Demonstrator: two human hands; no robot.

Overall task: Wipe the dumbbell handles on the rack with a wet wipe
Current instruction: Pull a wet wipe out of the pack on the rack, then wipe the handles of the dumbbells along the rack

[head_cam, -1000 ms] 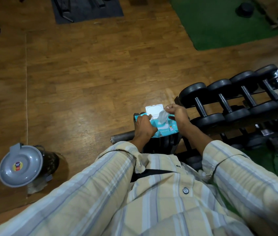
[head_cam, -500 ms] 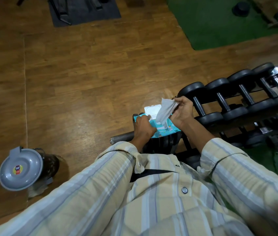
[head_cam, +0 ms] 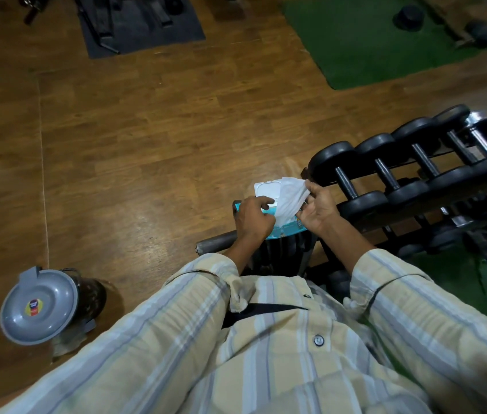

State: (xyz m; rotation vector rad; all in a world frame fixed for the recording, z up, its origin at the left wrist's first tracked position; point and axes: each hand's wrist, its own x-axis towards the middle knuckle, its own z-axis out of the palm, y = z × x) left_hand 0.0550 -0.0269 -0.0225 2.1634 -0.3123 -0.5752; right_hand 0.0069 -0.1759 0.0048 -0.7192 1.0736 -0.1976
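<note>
Dumbbells (head_cam: 364,177) lie in a row on the slanted rack (head_cam: 433,204) just to the right of both hands, each one a pair of dull black rounded heads joined by a thin, shiny metal handle; the nearest handle (head_cam: 346,183) runs away from the person and slightly leftward, its long axis close to the line of the right forearm. The right hand (head_cam: 318,209) is by far the nearer of the two, with its fingertips almost against the closest black head, and it pinches the top edge of a wet wipe (head_cam: 291,198), a limp, creased white sheet that hangs down to the mouth of the wipe pack (head_cam: 284,230). Whether the sheet's lower end is free of the pack I cannot tell. The left hand (head_cam: 254,218) curls over the pack's left side and holds it down; the pack is soft teal film with a stiff white flip lid (head_cam: 267,189) standing open behind. The pack appears to rest on dark gear at the rack's near end. Judging by this, the coming move is a short swing of the right hand rightward onto that first handle, the damp cloth wrapped round the bar.
</note>
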